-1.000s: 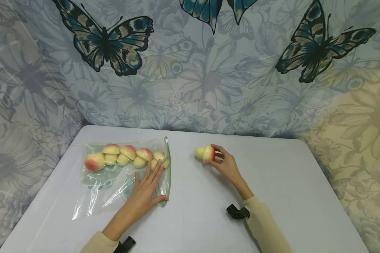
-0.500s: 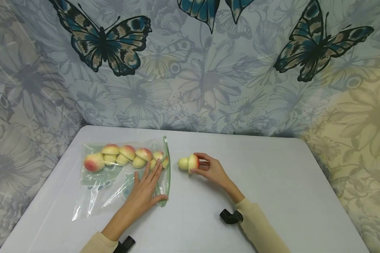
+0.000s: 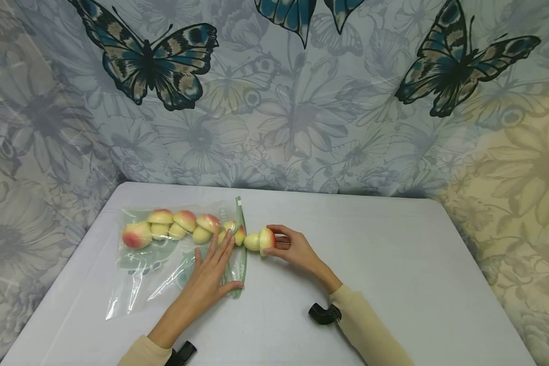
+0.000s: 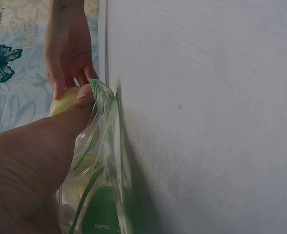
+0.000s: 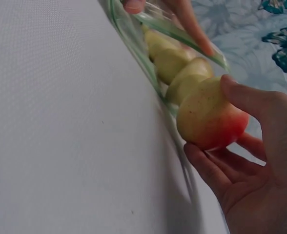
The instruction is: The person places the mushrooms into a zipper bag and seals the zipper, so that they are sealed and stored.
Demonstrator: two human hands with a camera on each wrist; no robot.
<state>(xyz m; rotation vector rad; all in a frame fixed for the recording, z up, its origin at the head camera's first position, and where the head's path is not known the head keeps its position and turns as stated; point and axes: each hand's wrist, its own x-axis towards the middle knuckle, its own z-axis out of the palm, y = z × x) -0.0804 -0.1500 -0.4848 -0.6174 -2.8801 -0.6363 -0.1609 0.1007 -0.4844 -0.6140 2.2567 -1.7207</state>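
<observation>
A clear zip bag [image 3: 153, 277] with a green edge lies on the table, several yellow-and-red mushroom-shaped pieces [image 3: 136, 235] in a row inside it. My left hand [image 3: 210, 274] rests on the bag near its mouth, fingers spread and straight; in the left wrist view its thumb lies by the green zip edge [image 4: 102, 90]. Between thumb and fingers my right hand [image 3: 297, 249] grips another mushroom-shaped piece [image 3: 266, 242] by its reddish cap. Its pale stem [image 3: 251, 242] points left, at the bag's mouth. The right wrist view shows the held piece [image 5: 209, 117] in line with the bagged ones.
The white table [image 3: 393, 244] runs up to a butterfly-patterned cloth backdrop [image 3: 302, 117]. Black wrist mounts sit below the left wrist [image 3: 181, 353] and the right wrist [image 3: 325, 314].
My right hand has carried the mushroom-shaped piece leftward and slightly nearer, up to the bag's mouth. The left hand has stayed in place on the bag.
</observation>
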